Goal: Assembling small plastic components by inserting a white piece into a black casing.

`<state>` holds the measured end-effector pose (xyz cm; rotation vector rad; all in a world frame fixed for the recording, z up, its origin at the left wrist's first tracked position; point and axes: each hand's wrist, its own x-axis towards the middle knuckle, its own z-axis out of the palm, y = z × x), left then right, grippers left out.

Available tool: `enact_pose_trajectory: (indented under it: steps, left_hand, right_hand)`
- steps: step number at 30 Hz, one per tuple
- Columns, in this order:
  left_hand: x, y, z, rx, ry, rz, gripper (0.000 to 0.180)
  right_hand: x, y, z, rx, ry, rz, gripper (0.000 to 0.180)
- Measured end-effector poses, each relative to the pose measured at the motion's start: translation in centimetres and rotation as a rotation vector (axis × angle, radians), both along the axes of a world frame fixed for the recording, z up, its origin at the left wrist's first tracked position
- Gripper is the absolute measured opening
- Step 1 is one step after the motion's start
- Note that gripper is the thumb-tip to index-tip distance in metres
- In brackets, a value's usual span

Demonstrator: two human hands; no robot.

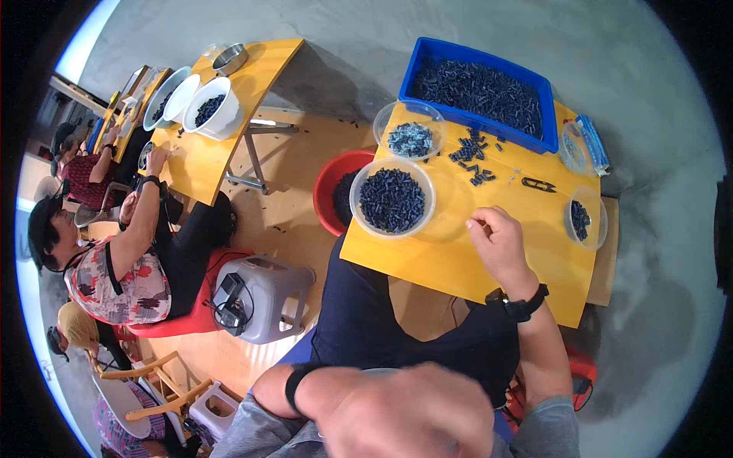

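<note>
My right hand (496, 240), a watch on its wrist, is just above the yellow table (450, 263). Its thumb and fingertips are pinched together; whatever they may hold is too small to make out. Close to the camera, my left hand (408, 412) crosses in front of my body, smeared by motion, its fingers unclear. Left of my right hand stands a clear round tub (392, 200) full of small dark blue cylindrical pieces. Farther away lie loose dark pieces (477, 153) and black thread snips (539, 185). A small clear cup (586, 220) with some dark pieces stands at the right.
A blue tray (481, 91) of dark pieces fills the table's far end. Beside it are a tub with light blue pieces (410, 140) and a blue packet (592, 145). A red bucket (336, 191) stands at the table's left. Other people sit at tables farther left, near a grey stool (263, 294).
</note>
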<state>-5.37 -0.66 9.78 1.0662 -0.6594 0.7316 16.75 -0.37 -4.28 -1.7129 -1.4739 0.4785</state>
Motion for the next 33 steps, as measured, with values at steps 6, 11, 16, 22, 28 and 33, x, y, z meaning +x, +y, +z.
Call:
enact_pose_trajectory:
  steps: [6,11,16,22,28,33]
  left_hand:
    - [2.5,1.6,-11.1,0.021,1.014,0.430,0.015]
    - [3.6,1.5,-20.6,0.055,1.233,0.811,0.016]
    - [4.8,2.3,-21.5,0.105,1.305,0.900,0.015]
    - [4.9,2.6,-22.2,-0.088,1.072,0.908,0.014]
    - [4.7,2.9,-22.1,0.033,1.276,0.979,0.020]
    - [4.5,2.9,-22.4,0.097,1.396,0.963,0.022]
  right_hand:
    - [0.2,0.9,-2.1,-0.117,-0.088,0.117,0.011]
    - [-0.7,1.4,-0.5,-0.097,-0.083,0.068,0.009]
    - [-3.8,4.9,2.4,0.116,-0.248,0.312,0.013]
    - [-8.2,9.1,-0.7,0.199,-0.638,0.532,0.008]
    - [-9.2,10.3,-2.3,0.073,-0.747,0.579,0.011]
    - [-9.1,10.2,-2.7,0.085,-0.738,0.591,0.011]
